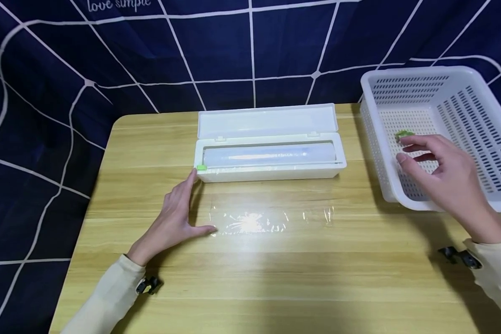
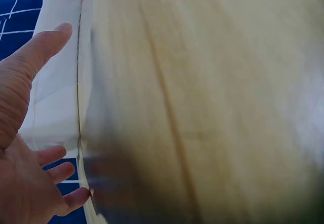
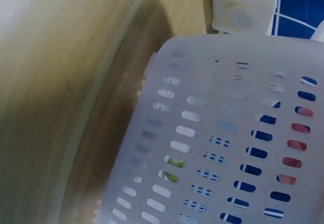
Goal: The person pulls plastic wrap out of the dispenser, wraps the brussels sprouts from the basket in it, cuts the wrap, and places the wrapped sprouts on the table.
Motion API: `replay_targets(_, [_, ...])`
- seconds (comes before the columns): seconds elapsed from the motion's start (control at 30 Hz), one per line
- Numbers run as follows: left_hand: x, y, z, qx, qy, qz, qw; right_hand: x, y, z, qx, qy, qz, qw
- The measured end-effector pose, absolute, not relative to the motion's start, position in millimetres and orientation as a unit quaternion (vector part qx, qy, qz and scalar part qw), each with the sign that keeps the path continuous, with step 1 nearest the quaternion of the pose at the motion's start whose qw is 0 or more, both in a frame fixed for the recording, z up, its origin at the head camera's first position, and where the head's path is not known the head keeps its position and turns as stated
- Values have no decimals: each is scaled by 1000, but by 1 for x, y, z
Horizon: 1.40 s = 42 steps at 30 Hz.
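Note:
A white cling film dispenser box [image 1: 271, 174] lies on the table with its lid [image 1: 267, 121] tipped back and a film roll [image 1: 271, 154] inside. Clear film [image 1: 275, 220] stretches flat over the wood before it. My left hand [image 1: 171, 218] is spread at the film's left side, fingertips at the box's front left corner, beside a green slider [image 1: 202, 167], thumb at the film's edge. Over the white basket [image 1: 384, 153], my right hand [image 1: 446, 171] has thumb and fingers apart in a loose curve. A small green piece [image 1: 404, 134] lies in the basket, beyond those fingertips.
The slotted basket stands at the table's right edge; its wall [image 3: 202, 87] fills much of the right wrist view. A dark blue cloth with white lines [image 1: 284, 51] hangs behind the wooden table [image 1: 250, 283]. Black wrist mounts [image 1: 459, 256] sit at both sleeves.

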<state>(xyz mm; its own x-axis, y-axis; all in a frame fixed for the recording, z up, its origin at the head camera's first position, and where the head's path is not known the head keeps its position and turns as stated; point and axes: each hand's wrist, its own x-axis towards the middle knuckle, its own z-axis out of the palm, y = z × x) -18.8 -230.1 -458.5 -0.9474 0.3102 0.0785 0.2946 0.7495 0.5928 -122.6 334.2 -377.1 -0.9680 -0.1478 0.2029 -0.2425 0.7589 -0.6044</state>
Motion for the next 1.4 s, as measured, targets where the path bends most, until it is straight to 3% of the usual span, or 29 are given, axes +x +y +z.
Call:
replay_targets(0.33, [-20,-232,-463,176,936,305,15,-130,339,-375,108,-931,336,91])
replay_targets(1.4, [-19,-236,-463,165,940,295,37,-169,362,-384,71,-944,318,56])
